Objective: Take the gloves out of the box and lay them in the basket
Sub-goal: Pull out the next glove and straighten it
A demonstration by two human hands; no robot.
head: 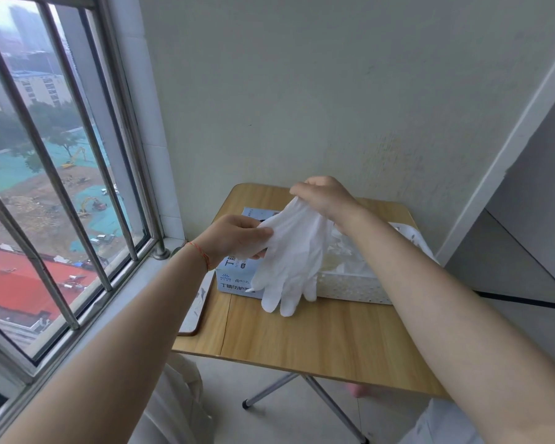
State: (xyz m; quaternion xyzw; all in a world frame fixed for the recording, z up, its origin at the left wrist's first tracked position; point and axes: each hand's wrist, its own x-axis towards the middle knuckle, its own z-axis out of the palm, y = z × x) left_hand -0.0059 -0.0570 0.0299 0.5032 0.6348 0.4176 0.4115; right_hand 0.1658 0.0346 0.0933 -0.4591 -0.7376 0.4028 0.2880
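Observation:
A white glove [290, 251] hangs in the air, fingers down, in front of the box and the basket. My right hand [322, 195] pinches its cuff from above. My left hand [237, 235] grips its left edge, thumb on top. The light blue glove box [234, 278] stands on the wooden table's left part, mostly hidden behind my left hand and the glove. The white perforated basket [353, 288] sits right beside the box and holds several white gloves [346, 251], partly covered by my right forearm.
The small wooden folding table [318, 341] stands against a pale wall, with metal legs below. A barred window [61, 187] and its sill run along the left. A white tray-like object [199, 302] lies between the sill and the table's left edge.

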